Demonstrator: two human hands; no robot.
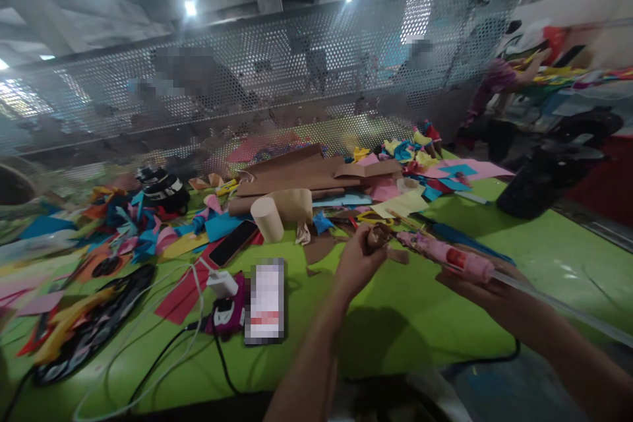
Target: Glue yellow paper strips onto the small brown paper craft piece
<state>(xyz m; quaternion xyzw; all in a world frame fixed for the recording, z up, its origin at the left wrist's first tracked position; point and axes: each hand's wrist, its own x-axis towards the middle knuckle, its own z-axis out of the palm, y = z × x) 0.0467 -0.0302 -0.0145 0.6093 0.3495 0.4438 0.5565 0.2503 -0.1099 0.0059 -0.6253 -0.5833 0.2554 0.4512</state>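
Observation:
My left hand [357, 262] is closed around a small brown paper piece [380, 237], raised over the green table. In my right hand [487, 287] lies a pink hot glue gun [457, 258], its tip pointing left at the brown piece. A long translucent glue stick [558, 306] runs out of the back of the gun. Whether the tip touches the paper, I cannot tell. Beneath my hands are small brown paper scraps [398, 255]. A blue-handled tool [469, 242] lies just behind the glue gun.
Brown cardboard sheets [291, 175], a paper roll [267, 219] and colored scraps [163, 237] cover the back. A phone [265, 303], purple power adapter [230, 306] and white cable [198, 290] lie left. A black tumbler [539, 181] stands right; a perforated metal screen [297, 72] rises behind.

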